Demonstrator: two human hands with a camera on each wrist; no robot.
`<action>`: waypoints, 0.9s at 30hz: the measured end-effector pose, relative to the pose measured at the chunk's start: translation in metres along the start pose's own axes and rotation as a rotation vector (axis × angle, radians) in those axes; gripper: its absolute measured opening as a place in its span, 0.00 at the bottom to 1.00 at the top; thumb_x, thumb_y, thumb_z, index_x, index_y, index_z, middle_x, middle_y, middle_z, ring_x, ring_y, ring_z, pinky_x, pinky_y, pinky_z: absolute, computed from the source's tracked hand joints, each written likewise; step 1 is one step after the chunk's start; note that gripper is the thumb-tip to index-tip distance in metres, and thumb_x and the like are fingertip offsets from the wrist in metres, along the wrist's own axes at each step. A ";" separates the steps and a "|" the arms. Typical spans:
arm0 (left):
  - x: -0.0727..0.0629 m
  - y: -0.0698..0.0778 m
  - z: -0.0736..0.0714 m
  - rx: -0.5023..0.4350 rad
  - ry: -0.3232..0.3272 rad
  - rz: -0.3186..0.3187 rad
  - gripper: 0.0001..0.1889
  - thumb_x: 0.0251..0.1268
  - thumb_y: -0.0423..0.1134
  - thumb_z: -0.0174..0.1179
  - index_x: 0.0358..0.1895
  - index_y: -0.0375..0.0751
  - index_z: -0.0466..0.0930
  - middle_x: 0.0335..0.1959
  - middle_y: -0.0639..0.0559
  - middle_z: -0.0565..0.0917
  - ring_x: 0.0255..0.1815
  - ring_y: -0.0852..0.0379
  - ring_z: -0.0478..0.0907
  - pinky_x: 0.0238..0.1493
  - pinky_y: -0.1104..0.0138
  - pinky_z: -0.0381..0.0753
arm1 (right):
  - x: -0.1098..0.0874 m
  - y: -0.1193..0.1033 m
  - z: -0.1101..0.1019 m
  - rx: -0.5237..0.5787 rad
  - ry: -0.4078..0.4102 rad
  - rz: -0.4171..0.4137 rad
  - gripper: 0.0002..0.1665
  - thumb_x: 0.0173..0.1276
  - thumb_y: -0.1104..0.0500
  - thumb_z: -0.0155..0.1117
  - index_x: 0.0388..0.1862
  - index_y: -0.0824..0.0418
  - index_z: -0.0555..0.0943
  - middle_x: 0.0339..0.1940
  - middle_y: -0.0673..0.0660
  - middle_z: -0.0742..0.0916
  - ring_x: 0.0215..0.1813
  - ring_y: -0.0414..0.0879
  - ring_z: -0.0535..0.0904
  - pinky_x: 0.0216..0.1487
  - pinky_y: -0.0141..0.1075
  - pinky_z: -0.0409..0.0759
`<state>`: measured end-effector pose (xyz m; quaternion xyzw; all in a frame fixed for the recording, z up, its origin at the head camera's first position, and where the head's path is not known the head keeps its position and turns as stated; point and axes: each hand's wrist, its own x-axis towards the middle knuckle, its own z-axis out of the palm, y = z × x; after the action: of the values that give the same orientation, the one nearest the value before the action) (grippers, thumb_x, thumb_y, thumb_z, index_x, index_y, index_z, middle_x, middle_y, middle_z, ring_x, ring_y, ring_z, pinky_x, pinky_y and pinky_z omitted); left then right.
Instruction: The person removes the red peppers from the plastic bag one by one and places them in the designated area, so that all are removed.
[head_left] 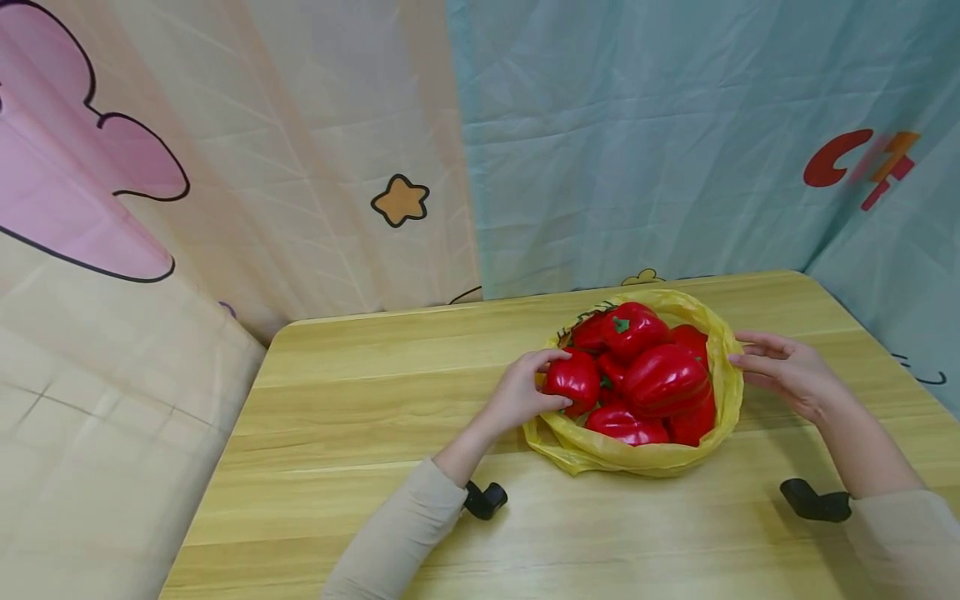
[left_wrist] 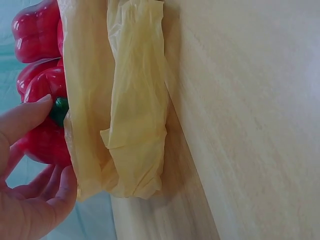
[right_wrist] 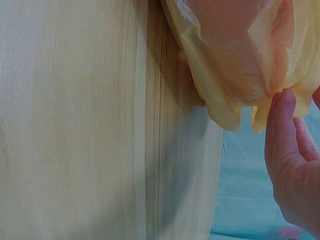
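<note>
A crumpled yellow plastic bag [head_left: 731, 417] stands on the table with its top wide open and its rim rolled down. Several glossy red bell peppers [head_left: 666, 379] are heaped inside. At the bag's left edge, my left hand [head_left: 525, 392] grips one red bell pepper [head_left: 573, 382] between thumb and fingers; its green stem [left_wrist: 59, 111] shows in the left wrist view. My right hand [head_left: 798, 375] is at the bag's right side, its fairly straight fingertips touching the outside of the yellow plastic, also seen in the right wrist view.
The light wooden table [head_left: 360, 417] extends left of the bag and in front of it. A printed curtain [head_left: 562, 167] hangs behind the table and at both sides. Black wrist mounts [head_left: 486, 500] stick out near both sleeves.
</note>
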<state>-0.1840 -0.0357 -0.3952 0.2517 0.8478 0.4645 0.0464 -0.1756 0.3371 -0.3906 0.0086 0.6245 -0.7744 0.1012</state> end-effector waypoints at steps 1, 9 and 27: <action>0.000 0.000 0.000 -0.008 0.003 -0.001 0.29 0.49 0.31 0.70 0.58 0.42 0.73 0.55 0.46 0.75 0.51 0.49 0.74 0.48 0.68 0.76 | 0.000 0.000 0.000 0.000 0.000 0.000 0.19 0.65 0.72 0.56 0.39 0.49 0.83 0.34 0.49 0.82 0.35 0.41 0.82 0.35 0.31 0.82; -0.003 0.003 -0.002 -0.095 0.020 -0.017 0.29 0.49 0.29 0.69 0.58 0.42 0.73 0.57 0.46 0.74 0.50 0.48 0.75 0.44 0.68 0.79 | 0.000 0.000 0.000 -0.005 -0.004 0.001 0.19 0.65 0.72 0.56 0.39 0.49 0.83 0.34 0.50 0.82 0.34 0.41 0.81 0.35 0.31 0.82; -0.008 0.003 -0.022 -0.222 0.048 -0.072 0.29 0.50 0.30 0.69 0.58 0.44 0.73 0.57 0.49 0.74 0.51 0.47 0.74 0.45 0.65 0.80 | 0.000 -0.002 0.002 -0.005 0.000 0.016 0.19 0.65 0.72 0.56 0.38 0.48 0.84 0.33 0.50 0.81 0.34 0.41 0.81 0.36 0.32 0.82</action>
<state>-0.1827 -0.0547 -0.3815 0.2030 0.8006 0.5594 0.0702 -0.1755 0.3353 -0.3877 0.0133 0.6263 -0.7721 0.1072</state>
